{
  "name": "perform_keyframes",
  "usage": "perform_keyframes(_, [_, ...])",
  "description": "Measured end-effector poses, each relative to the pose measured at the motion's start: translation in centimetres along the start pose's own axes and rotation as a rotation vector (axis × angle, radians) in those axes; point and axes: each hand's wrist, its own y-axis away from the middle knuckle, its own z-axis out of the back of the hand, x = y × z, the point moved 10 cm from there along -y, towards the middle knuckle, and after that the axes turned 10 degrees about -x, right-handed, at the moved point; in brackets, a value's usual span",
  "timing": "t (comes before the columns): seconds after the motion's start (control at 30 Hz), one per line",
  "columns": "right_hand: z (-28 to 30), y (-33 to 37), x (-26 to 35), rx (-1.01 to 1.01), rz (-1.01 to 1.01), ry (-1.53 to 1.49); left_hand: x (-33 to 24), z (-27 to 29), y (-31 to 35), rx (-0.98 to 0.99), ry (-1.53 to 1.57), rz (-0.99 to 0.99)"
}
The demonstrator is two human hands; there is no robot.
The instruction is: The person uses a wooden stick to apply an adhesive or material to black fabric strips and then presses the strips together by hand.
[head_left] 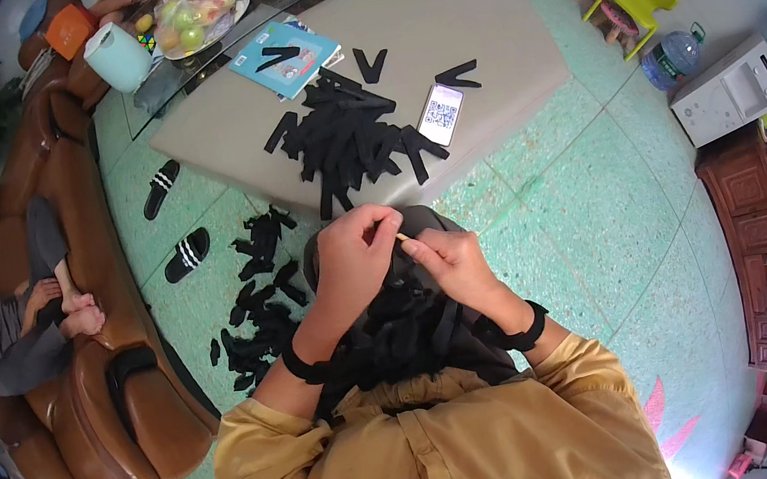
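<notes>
Over my lap, my left hand [358, 251] and my right hand [451, 267] are close together with fingers pinched. A small, thin tan piece [403, 236] shows between their fingertips; its kind is too small to tell. Just below the fingers, dark material merges with the black fabric strips [395, 321] on my lap, so whether either hand grips a strip is hidden. Beyond my hands, a heap of black fabric strips [339, 133] lies on the beige padded bench [490, 19]. Several are folded into V shapes, such as the black strip [457, 76] at the right.
A phone [441, 114] and blue booklets [287, 57] lie on the bench. Black pieces [263, 325] and slippers [187, 255] are on the green floor at left. A person [24, 334] sits on the brown sofa [122, 404]. A green chair [639, 3] and water bottle [674, 58] stand right.
</notes>
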Motion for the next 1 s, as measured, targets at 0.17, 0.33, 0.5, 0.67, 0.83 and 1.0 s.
perform_keyframes(0.17, [-0.4, 1.1, -2.3, 0.080, -0.407, -0.403, -0.6, -1.0, 1.4, 0.084, 0.202, -0.082])
perform_keyframes(0.33, [-0.4, 0.9, -1.8, 0.087, -0.392, -0.323, -0.2, -0.6, 1.6, -0.017, 0.140, -0.138])
perform_keyframes(0.5, [0.1, 1.1, -1.3, 0.028, -0.332, -0.174, -0.6, 0.2, 1.6, -0.123, 0.146, -0.161])
perform_keyframes(0.67, [-1.4, 2.5, -1.6, 0.161, -0.533, -0.471, -0.6, 0.3, 1.5, -0.146, 0.107, -0.079])
perform_keyframes(0.83, [-0.5, 2.1, -2.6, 0.025, -0.502, -0.373, -1.1, 0.0, 1.5, -0.140, 0.124, -0.072])
perform_keyframes(1.0, [0.5, 1.3, -1.7, -0.077, -0.276, -0.174, -1.3, 0.0, 1.8, -0.183, 0.077, -0.180])
